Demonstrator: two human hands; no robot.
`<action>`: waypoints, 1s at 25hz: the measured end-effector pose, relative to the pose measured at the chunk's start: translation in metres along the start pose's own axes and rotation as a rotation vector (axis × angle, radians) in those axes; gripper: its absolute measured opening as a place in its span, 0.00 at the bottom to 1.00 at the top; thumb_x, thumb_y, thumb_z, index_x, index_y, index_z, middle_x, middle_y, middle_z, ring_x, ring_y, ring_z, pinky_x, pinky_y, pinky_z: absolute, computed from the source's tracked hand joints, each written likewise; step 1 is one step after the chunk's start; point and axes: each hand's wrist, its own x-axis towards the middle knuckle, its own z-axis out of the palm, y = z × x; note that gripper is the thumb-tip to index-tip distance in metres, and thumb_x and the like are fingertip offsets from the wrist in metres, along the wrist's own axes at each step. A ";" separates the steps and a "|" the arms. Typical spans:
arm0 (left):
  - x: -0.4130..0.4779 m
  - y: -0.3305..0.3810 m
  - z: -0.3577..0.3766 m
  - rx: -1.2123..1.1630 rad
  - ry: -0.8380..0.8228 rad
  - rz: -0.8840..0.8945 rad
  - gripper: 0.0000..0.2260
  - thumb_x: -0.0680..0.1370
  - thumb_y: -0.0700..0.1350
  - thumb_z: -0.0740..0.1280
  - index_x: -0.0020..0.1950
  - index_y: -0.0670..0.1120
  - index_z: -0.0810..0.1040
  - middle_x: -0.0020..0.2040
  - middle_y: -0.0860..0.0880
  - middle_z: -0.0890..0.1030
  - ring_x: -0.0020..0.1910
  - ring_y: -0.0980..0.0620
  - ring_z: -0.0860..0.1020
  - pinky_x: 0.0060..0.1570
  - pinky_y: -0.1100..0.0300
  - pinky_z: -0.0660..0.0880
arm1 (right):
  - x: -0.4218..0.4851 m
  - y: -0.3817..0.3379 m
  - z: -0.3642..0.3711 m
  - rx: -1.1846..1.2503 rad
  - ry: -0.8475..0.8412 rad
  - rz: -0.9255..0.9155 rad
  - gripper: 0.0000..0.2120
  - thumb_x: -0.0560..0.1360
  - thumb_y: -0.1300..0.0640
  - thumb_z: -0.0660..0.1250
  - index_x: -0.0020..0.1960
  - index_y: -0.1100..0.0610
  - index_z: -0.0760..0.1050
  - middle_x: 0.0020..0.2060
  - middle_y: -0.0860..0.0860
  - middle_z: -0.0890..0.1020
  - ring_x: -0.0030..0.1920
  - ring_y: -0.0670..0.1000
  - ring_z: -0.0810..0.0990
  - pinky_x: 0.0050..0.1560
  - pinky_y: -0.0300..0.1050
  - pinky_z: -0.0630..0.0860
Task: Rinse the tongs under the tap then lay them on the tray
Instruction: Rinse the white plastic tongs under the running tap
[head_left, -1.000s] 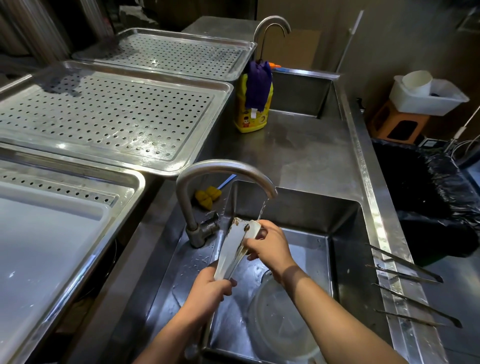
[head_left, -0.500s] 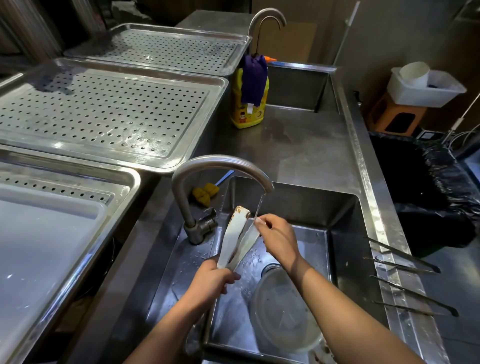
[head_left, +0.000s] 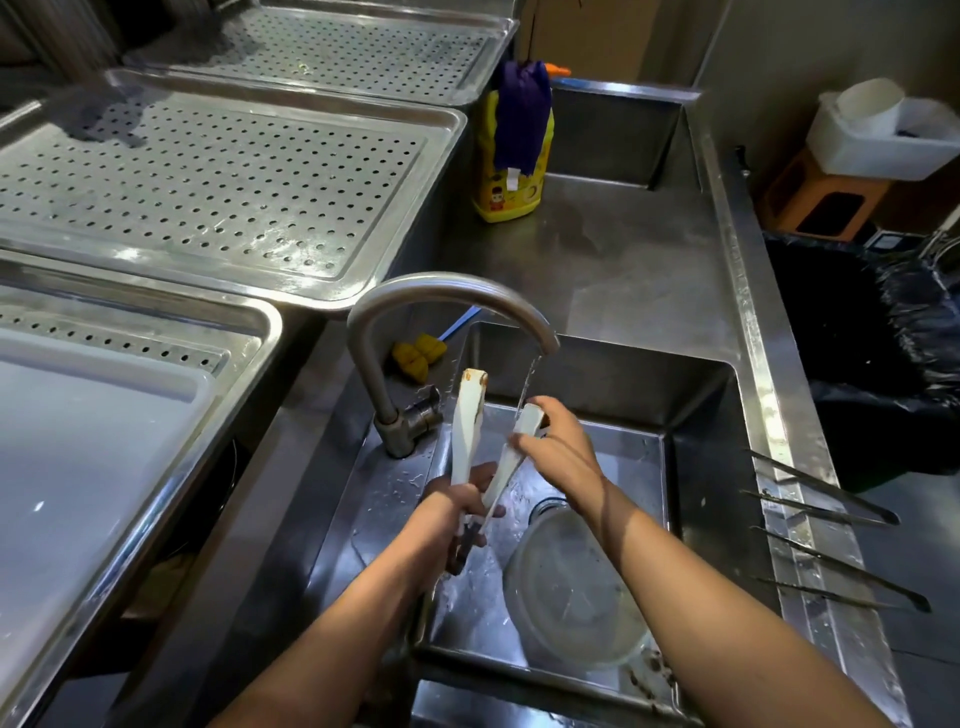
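Tongs under tap: L hand grips hinge end, R hand pinches the tip in the stream. Stained tip sits beside the stream, so swing it under & rub.

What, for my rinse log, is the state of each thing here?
tap: running.
tongs: arms spread, right arm under the stream.
left hand: grips the tongs' hinge end.
right hand: holds the tongs' right arm.
yellow bottle: upright, purple cloth draped over it.
perforated tray: wet in patches.
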 end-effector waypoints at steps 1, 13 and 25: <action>0.000 -0.001 0.002 -0.013 -0.001 0.022 0.30 0.59 0.38 0.62 0.61 0.44 0.81 0.55 0.43 0.84 0.51 0.41 0.81 0.32 0.59 0.68 | 0.005 0.000 -0.002 0.018 0.063 -0.003 0.14 0.74 0.54 0.71 0.59 0.51 0.78 0.46 0.46 0.83 0.48 0.53 0.82 0.50 0.47 0.77; -0.001 -0.011 0.002 0.103 0.072 0.085 0.29 0.68 0.33 0.61 0.67 0.49 0.79 0.57 0.42 0.84 0.49 0.46 0.81 0.40 0.55 0.71 | 0.002 -0.006 0.004 0.102 0.040 -0.038 0.12 0.71 0.53 0.73 0.54 0.46 0.80 0.41 0.41 0.83 0.41 0.40 0.82 0.45 0.39 0.78; -0.012 -0.012 -0.009 0.068 0.119 0.201 0.28 0.60 0.40 0.62 0.59 0.46 0.82 0.50 0.41 0.86 0.39 0.52 0.84 0.32 0.58 0.71 | 0.000 -0.023 0.009 0.356 -0.023 0.017 0.11 0.80 0.60 0.64 0.48 0.45 0.81 0.46 0.46 0.87 0.49 0.44 0.84 0.47 0.37 0.81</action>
